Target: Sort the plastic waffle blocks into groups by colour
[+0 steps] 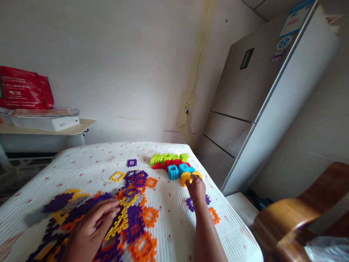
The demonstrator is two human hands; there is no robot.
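Note:
A heap of flat interlocking plastic pieces [131, 214] in purple, orange and yellow lies on the near left of the table. My left hand [91, 227] rests on this heap, fingers stretched toward a yellow piece [120, 223]. My right hand [195, 187] reaches to the far right, fingers closed on a yellow piece [185, 178] at the end of a joined row [174, 164] of green, red, blue and yellow pieces.
The table has a white ribbed cloth [89, 163] with red specks. Loose purple [132, 162] and orange [214, 215] pieces lie scattered. A silver fridge [261, 94] stands at right, a wooden chair [305, 211] near right, a shelf with boxes [43, 122] at left.

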